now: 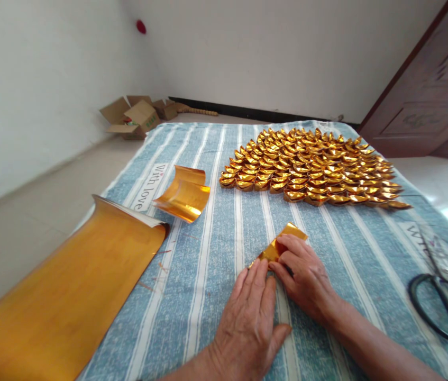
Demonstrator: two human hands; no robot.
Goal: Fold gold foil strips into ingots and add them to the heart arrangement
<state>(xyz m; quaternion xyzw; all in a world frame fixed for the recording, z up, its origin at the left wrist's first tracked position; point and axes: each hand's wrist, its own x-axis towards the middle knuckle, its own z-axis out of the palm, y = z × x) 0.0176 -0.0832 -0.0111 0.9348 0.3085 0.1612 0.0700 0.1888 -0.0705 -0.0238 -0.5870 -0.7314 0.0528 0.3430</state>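
A folded strip of shiny gold foil paper (294, 231) lies slantwise on the striped cloth in front of me. Stretched out flat, the fingers of my left hand (247, 317) press on its near left end. My right hand (305, 272) has bent fingers on the middle of the strip, thumb close to the index finger, gripping its near edge. Part of the strip is hidden under both hands. Beyond it, rows of folded gold paper ingots (311, 174) stand close together. Curved loose gold foil sheets (186, 196) rest to the left.
A large stack of gold paper (65, 286) extends past the table's left edge. Black-handled scissors (436, 307) lie at right. Blue striped cloth (176, 307) covers the table, with small scraps left of my hands. An open cardboard box (134, 119) sits on the floor beyond.
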